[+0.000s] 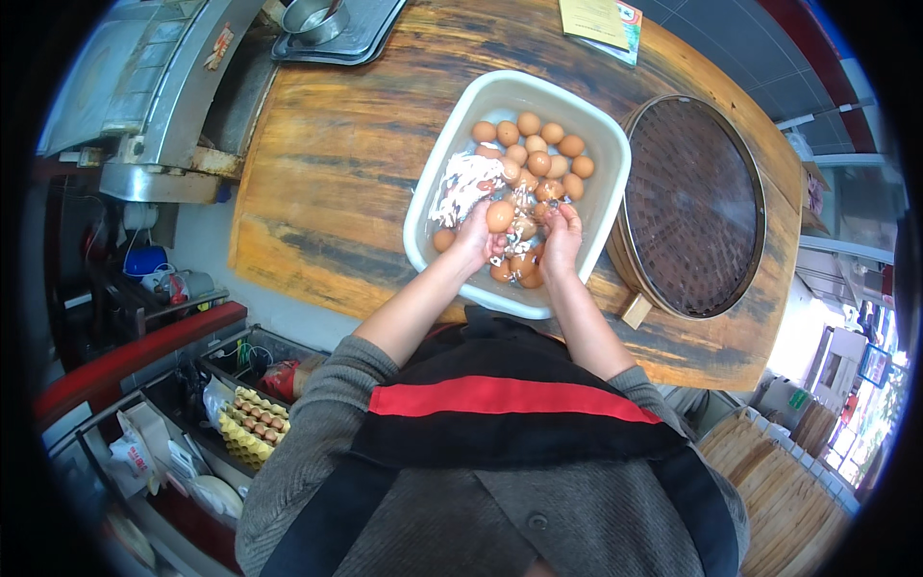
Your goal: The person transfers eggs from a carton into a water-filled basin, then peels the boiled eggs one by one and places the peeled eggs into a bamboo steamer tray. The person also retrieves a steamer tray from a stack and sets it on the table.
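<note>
A white plastic basin (440,155) stands on the wooden table in front of me, with many brown eggs in water. In my left hand (476,234) is a wet brown egg (500,216), held above the others. My right hand (562,238) is lowered at the basin's right side, its fingertips among shell bits and wet eggs; whether it grips one is hidden. A heap of white eggshell pieces (467,184) lies along the basin's left wall. Unheld brown eggs (539,163) cluster toward the far side, and more sit between my wrists.
A round woven bamboo steamer (692,205) stands right of the basin, near a small wood block (636,311). Metal trays (339,47) with a metal pot (315,21) lie at the far left. Papers (598,25) rest at the far edge. Egg cartons (252,425) sit lower left.
</note>
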A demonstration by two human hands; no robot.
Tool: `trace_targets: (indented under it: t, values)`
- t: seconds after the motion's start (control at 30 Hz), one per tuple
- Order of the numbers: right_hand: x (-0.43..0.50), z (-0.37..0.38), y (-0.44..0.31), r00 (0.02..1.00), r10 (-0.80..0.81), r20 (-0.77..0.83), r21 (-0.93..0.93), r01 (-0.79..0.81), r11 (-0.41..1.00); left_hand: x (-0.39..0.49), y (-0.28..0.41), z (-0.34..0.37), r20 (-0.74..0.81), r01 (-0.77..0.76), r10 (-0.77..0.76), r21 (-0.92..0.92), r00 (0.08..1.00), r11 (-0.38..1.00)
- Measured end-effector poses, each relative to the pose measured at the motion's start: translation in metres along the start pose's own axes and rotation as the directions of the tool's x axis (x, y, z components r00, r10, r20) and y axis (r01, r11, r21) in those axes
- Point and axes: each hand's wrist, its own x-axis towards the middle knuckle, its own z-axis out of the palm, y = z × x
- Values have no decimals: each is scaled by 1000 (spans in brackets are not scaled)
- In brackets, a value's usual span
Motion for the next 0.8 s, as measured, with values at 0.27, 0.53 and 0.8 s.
trace_targets:
  t: [0.27, 0.53, 0.8]
  values:
    - [-41, 4, -48, 620, 1, 785, -283, 358, 890, 4, 0, -5, 128, 180, -162, -143, 978, 973]
    - [-60, 14, -37, 589, -107, 801, -586, 808, 56, -2, -6, 8, 67, -39, 47, -112, 997, 993]
    - [-5, -5, -21, 785, 401, 472, -325, -268, 907, -6, -3, 4, 196, 36, -20, -76, 980, 997]
